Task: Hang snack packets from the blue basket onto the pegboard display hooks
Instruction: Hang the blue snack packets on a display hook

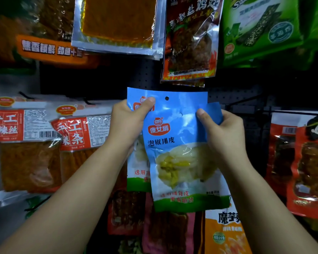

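- both hands, left (128,123) and right (222,131), pinching two blue packets (173,143) by the tops
- next up, I'd guess: line the hole (166,98) up with a hook

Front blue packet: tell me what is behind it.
Behind the front blue packet sits a second blue packet, its hang hole showing above. Its middle is covered, as is the pegboard there.

Head view, close, facing pegboard (233,99).

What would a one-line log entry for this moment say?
left hand: holds rear blue packet | right hand: holds front blue packet | hang hole: free, not hooked | pegboard behind
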